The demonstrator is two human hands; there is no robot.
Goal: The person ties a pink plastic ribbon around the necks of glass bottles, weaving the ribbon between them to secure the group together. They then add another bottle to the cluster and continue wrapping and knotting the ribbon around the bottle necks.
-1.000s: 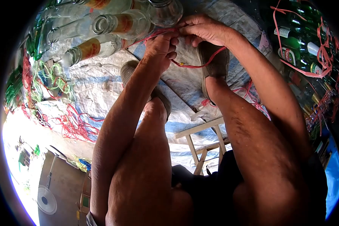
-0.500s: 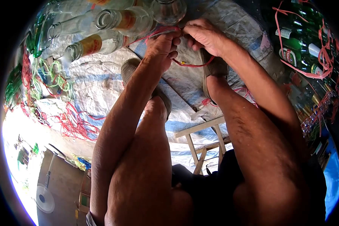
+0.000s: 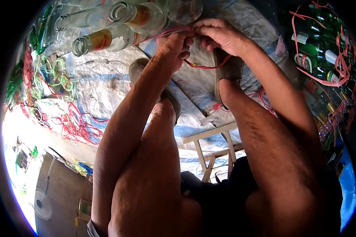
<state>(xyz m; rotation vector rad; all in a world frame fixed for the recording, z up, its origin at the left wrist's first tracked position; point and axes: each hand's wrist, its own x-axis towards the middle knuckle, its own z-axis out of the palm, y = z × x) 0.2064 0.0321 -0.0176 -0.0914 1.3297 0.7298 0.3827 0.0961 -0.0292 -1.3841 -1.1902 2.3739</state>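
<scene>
Between my feet and the clear glass bottles [image 3: 140, 17], my two hands nearly touch. My left hand [image 3: 176, 48] is closed on a red strap [image 3: 203, 67], whose loose length hangs in a curve below it. Another stretch of the strap runs left along the bottles. My right hand [image 3: 219, 36] pinches the strap near my left fingertips, its other fingers curled. The clear bottles lie on their sides with mouths facing left, and some have orange labels.
Green bottles [image 3: 318, 49] with pink straps lie at the right. Tangled red strap [image 3: 81, 125] and green strap [image 3: 57, 77] lie at the left. A wooden stool [image 3: 209, 134] stands between my legs. A fan [image 3: 42, 204] is at lower left.
The view has shifted slightly, so the bottles appear a little farther right. My right hand's fingers have spread slightly; both hands stay close together at the strap.
</scene>
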